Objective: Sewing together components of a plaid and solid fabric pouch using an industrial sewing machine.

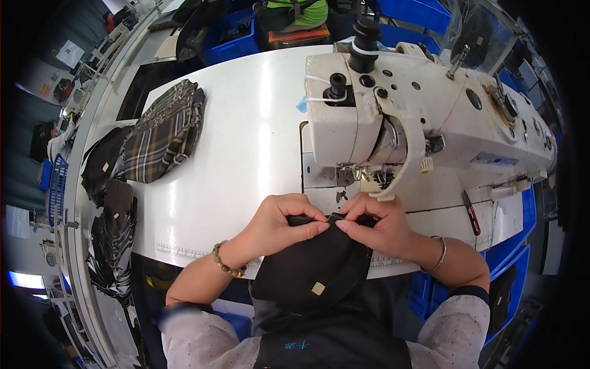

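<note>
The black cloth piece (313,264) is pinched by the left hand (279,222) and right hand (378,224); keep its top edge flat between the fingertips, just below the sewing machine (418,117).

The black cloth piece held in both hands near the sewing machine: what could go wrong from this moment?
1. Both hands, left and right, pinch the top edge of the black piece just in front of the needle area. If fed closer, fingertips may come near the needle.
2. Most of the piece hangs off the table edge toward the lap; its weight could pull the folded edge out of the grip.
3. The plaid stack lies near the table's left edge and might slide off if bumped.
</note>
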{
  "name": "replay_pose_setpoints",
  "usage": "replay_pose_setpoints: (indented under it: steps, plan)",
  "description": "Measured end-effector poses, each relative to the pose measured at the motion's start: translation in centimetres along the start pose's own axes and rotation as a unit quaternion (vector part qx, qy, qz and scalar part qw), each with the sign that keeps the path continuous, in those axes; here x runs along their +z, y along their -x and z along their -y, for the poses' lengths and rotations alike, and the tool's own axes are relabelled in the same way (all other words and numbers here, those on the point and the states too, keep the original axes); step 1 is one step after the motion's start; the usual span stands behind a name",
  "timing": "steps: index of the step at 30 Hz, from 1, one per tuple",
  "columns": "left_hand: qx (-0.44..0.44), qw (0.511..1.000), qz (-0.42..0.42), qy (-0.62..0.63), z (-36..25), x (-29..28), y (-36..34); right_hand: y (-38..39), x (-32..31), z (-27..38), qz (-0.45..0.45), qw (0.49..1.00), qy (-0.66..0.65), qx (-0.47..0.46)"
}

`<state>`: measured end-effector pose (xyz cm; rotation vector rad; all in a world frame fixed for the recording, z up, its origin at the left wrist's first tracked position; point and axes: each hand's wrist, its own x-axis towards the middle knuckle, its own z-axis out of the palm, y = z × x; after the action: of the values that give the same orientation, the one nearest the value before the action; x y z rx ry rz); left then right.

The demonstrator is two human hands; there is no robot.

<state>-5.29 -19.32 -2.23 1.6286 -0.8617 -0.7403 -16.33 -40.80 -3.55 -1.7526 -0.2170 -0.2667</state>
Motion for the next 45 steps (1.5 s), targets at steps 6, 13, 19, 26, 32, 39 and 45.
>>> replay_pose_setpoints:
  steps: [6,13,19,26,32,39,45]
  plan:
    - [-0.016,1.0,0.014,0.01,-0.1,-0.1,0.0,0.1,-0.1,0.1,0.005,1.0,-0.014,0.018]
    - [0.002,1.0,0.021,0.0,-0.2,-0.3,0.1,0.2,-0.1,0.1,0.009,0.999,-0.024,0.021]
    - [-0.025,0.998,-0.003,0.054,-1.1,0.5,0.1,0.3,0.1,-0.2,0.009,0.999,-0.038,0.017]
    - [-0.013,1.0,-0.01,0.021,-0.9,0.6,0.4,0.4,0.6,-0.2,0.028,0.998,-0.049,0.018]
    - [-0.078,0.996,-0.031,0.013,-1.1,-1.3,0.3,0.0,0.4,-0.2,0.053,0.998,0.022,0.0]
    - [-0.085,0.995,-0.042,-0.005,-0.9,-3.7,0.3,0.3,0.4,-0.4,0.082,0.996,-0.014,0.021]
    - [-0.088,0.995,-0.045,0.003,-0.9,-3.2,0.4,0.3,0.5,0.4,0.052,0.983,-0.058,0.169]
